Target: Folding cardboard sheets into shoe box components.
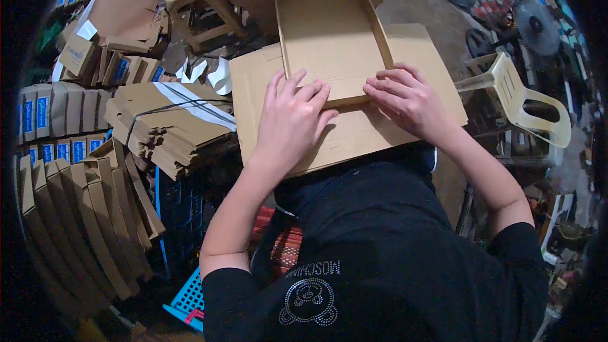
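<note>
A shallow brown cardboard tray with upright walls lies on a larger flat cardboard sheet over my lap. My left hand covers the tray's near left corner, fingers bent over the wall and thumb outside the near side. At the near right corner, my right hand has its fingers closed around the corner where two walls meet. My palms hide both near corners, so the folds there do not show.
To the left are a strapped bundle of flat cardboard and rows of folded cardboard boxes. A beige plastic stool stands at the far left, a cream plastic chair at the right. A fan is at the far right.
</note>
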